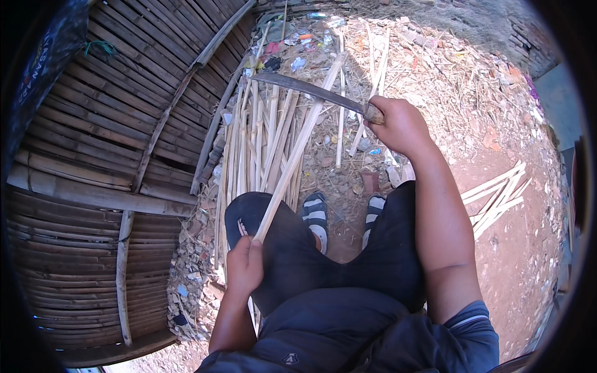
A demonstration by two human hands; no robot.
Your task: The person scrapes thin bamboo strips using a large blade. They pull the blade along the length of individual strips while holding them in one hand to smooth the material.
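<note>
My left hand is closed around the near end of a long pale bamboo strip, beside my left knee. The strip slants up and away to the right, across my thigh. In my right hand is the wooden handle of a machete with a long dark, slightly curved blade. The blade points left and crosses the strip near its far end; whether its edge bites into the strip I cannot tell. Under and beyond the held strip lies a pile of similar bamboo strips on the ground.
A wall of bamboo slats rises at the left. More strips lie on the bare earth at the right, and several others lie farther ahead. Shavings, rubble and litter cover the ground. My feet in striped footwear stand close by.
</note>
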